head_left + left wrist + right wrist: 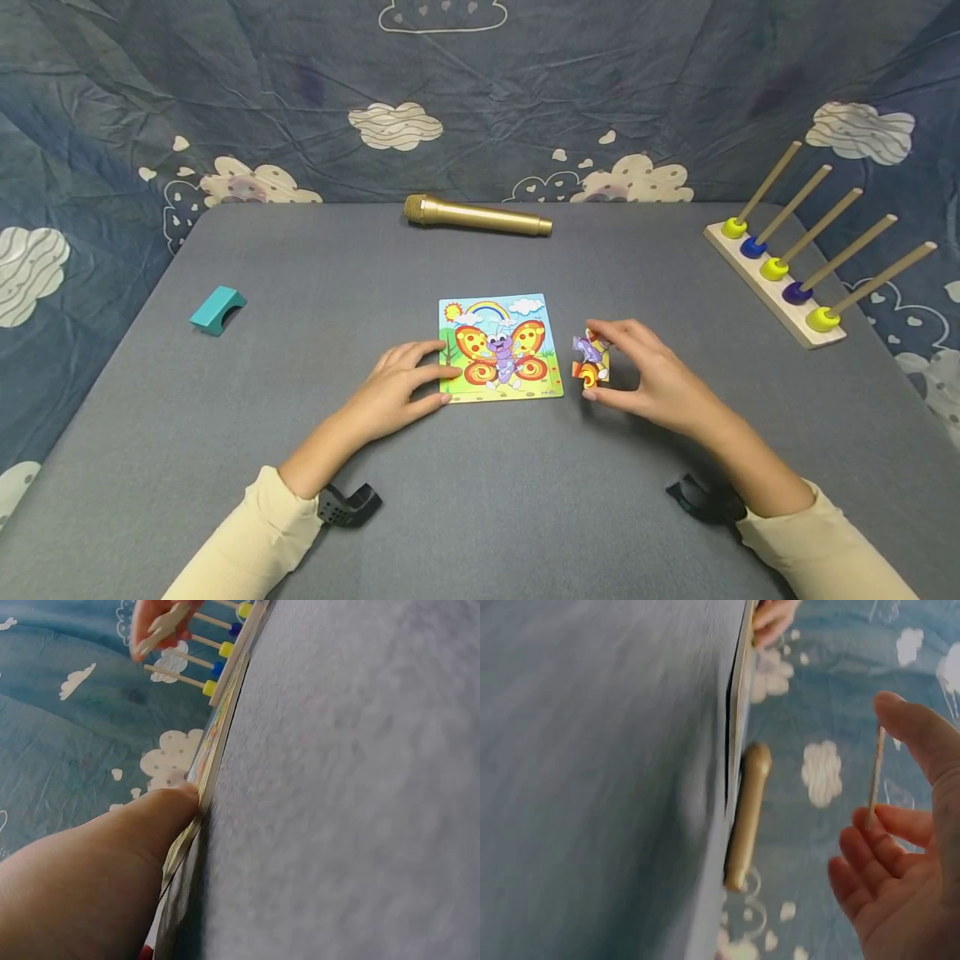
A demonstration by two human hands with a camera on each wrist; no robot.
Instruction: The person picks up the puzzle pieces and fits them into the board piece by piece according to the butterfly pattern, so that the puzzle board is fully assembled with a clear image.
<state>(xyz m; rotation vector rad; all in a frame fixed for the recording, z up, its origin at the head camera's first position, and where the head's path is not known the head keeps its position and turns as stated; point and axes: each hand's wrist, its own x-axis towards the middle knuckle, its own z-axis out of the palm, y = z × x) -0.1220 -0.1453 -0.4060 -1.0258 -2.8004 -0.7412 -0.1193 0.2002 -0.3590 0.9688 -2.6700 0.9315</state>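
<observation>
A square butterfly jigsaw puzzle (501, 348) lies flat at the middle of the table, its picture looking whole. My left hand (401, 387) rests at its left edge, fingers spread, the tips on the board's border. In the left wrist view the thumb (150, 817) presses the board's edge. To the right of the board my right hand (660, 375) pinches a jigsaw piece (591, 358) with purple and orange print between thumb and fingers. The right wrist view shows this piece (876, 776) edge-on as a thin sheet, held above the table.
Behind the puzzle lies a gold microphone (480, 217). A teal arched block (217, 310) sits at the left. At the right stands a wooden peg rack (780, 287) with several upright dowels and yellow and blue beads. A cloud-patterned cloth (480, 100) hangs behind the grey table (480, 500).
</observation>
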